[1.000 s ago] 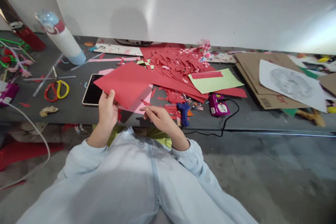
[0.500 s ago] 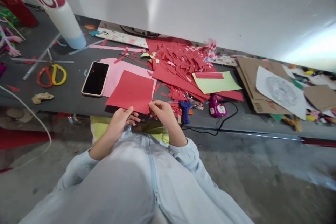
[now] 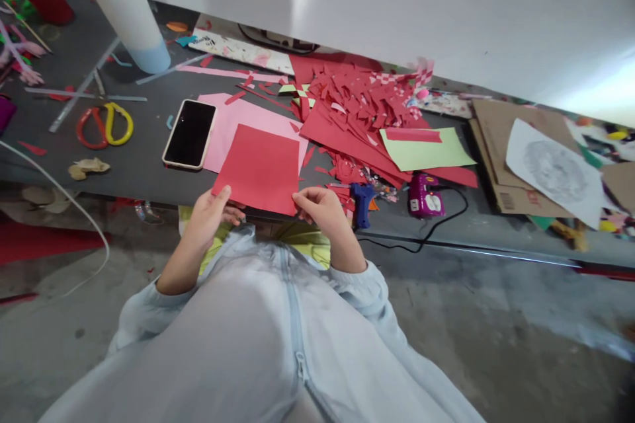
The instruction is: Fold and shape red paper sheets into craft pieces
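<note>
A flat sheet of red paper (image 3: 260, 168) is held at the table's front edge. At its near left corner my left hand (image 3: 209, 211) grips it, thumb on top and fingers beneath. My right hand (image 3: 317, 203) pinches the near right corner between thumb and fingertips. Behind the sheet lies pink paper (image 3: 225, 115), partly covered by it. To the left is a phone (image 3: 189, 134) with a dark screen. A blue glue gun (image 3: 363, 203) sits just right of my right hand.
Red paper scraps (image 3: 347, 96) pile up behind, beside a light green sheet (image 3: 429, 149). Scissors (image 3: 105, 125) and a white bottle (image 3: 131, 20) stand left. A purple device (image 3: 425, 197) with a black cord, cardboard (image 3: 520, 112) and a printed sheet (image 3: 553, 172) lie right.
My left hand has slid left from the middle of the red paper's near edge to its left corner. My right hand keeps its pinch. The whole view has shifted slightly.
</note>
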`<move>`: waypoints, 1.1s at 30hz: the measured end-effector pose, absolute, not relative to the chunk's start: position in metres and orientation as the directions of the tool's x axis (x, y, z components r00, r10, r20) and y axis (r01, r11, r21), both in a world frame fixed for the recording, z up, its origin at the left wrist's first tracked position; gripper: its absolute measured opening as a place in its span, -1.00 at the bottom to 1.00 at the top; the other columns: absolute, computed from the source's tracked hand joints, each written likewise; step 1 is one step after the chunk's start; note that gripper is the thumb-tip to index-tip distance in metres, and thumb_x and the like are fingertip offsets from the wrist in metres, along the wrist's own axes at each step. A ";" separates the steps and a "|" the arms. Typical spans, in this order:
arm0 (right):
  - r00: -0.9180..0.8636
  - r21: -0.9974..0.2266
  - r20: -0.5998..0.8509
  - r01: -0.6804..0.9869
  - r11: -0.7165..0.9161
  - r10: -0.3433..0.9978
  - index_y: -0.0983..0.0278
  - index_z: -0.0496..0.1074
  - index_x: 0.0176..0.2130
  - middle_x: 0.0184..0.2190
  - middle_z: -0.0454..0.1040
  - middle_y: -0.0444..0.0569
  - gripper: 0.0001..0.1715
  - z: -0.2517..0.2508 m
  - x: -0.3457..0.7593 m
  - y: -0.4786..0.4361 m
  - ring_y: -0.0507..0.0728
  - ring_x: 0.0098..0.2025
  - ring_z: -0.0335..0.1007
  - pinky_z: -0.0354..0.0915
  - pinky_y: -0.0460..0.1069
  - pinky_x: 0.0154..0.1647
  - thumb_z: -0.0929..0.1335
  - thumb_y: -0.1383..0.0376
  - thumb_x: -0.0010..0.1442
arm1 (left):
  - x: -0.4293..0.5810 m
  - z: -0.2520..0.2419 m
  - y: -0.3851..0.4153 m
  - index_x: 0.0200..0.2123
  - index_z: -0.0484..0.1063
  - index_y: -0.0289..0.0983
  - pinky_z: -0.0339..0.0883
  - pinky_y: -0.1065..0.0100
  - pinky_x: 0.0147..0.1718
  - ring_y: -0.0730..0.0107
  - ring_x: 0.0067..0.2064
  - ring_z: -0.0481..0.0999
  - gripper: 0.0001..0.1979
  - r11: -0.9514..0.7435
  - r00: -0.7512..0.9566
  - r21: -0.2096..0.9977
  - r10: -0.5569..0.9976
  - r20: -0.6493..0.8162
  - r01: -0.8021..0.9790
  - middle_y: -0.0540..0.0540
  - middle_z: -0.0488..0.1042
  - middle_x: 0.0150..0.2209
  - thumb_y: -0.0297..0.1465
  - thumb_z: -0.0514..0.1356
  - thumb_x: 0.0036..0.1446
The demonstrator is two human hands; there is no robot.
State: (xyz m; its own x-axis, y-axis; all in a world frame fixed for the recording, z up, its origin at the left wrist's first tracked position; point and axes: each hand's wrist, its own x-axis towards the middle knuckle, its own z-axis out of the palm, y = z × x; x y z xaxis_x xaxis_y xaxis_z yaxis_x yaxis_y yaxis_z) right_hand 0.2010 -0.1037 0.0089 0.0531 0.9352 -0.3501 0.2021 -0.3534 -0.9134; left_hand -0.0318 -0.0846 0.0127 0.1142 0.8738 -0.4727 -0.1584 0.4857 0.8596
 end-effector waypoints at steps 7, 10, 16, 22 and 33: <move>-0.070 -0.889 -0.312 0.373 -0.265 0.948 0.23 0.37 -0.50 -0.65 0.38 -0.15 -0.58 0.011 0.211 -0.111 0.00 -0.61 0.28 0.14 -0.10 -0.59 0.38 -0.05 0.08 | -0.050 0.016 -0.076 -0.47 0.49 -0.22 0.31 0.47 -0.60 0.48 -0.57 0.41 -0.72 0.424 0.052 0.898 0.906 -0.421 -0.119 -0.01 0.48 -0.54 -0.13 0.32 0.02; -0.139 -0.866 -0.295 0.458 -0.203 0.945 0.24 0.38 -0.50 -0.64 0.40 -0.14 -0.65 0.017 0.214 -0.113 0.02 -0.57 0.30 0.15 -0.09 -0.52 0.35 0.05 0.14 | -0.051 0.016 -0.075 -0.44 0.52 -0.23 0.28 0.52 -0.57 0.50 -0.54 0.42 -0.77 0.418 0.056 0.902 0.908 -0.415 -0.103 -0.02 0.51 -0.51 -0.18 0.36 -0.03; -0.197 -0.816 -0.231 0.573 -0.079 0.953 0.24 0.36 -0.53 -0.60 0.40 -0.13 -0.67 0.029 0.219 -0.117 0.03 -0.50 0.23 0.11 -0.06 -0.44 0.30 0.16 0.20 | -0.051 0.013 -0.073 -0.39 0.55 -0.24 0.32 0.49 -0.55 0.47 -0.53 0.45 -0.68 0.424 0.095 0.901 0.905 -0.416 -0.089 -0.03 0.51 -0.52 -0.10 0.36 -0.03; -0.256 -0.808 -0.188 0.589 -0.001 0.948 0.25 0.39 -0.49 -0.56 0.43 -0.13 -0.67 0.035 0.215 -0.120 0.03 -0.48 0.29 0.13 -0.06 -0.40 0.29 0.16 0.25 | -0.062 0.019 -0.069 -0.38 0.58 -0.23 0.42 0.36 -0.46 0.30 -0.44 0.53 -0.62 0.430 0.150 0.902 0.890 -0.431 0.039 -0.07 0.58 -0.46 -0.10 0.46 -0.21; -0.250 -0.655 -0.109 0.746 0.120 0.962 0.24 0.56 -0.26 -0.25 0.60 0.02 -0.85 0.021 0.186 -0.104 0.14 -0.21 0.45 0.20 -0.01 -0.20 0.35 0.31 0.27 | -0.136 0.039 -0.059 -0.24 0.61 -0.05 0.52 0.25 -0.21 0.33 -0.25 0.60 -0.77 0.305 -0.283 0.947 0.922 -0.265 0.106 0.20 0.66 -0.30 -0.33 0.40 -0.05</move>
State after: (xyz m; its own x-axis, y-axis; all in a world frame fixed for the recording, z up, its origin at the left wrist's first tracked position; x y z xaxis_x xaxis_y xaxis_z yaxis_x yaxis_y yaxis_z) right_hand 0.1860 -0.1040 0.0208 -0.2501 0.9621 -0.1089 0.7460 0.1197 -0.6551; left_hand -0.1355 -0.0593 0.0386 -0.2831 0.9218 -0.2650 0.1058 0.3046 0.9466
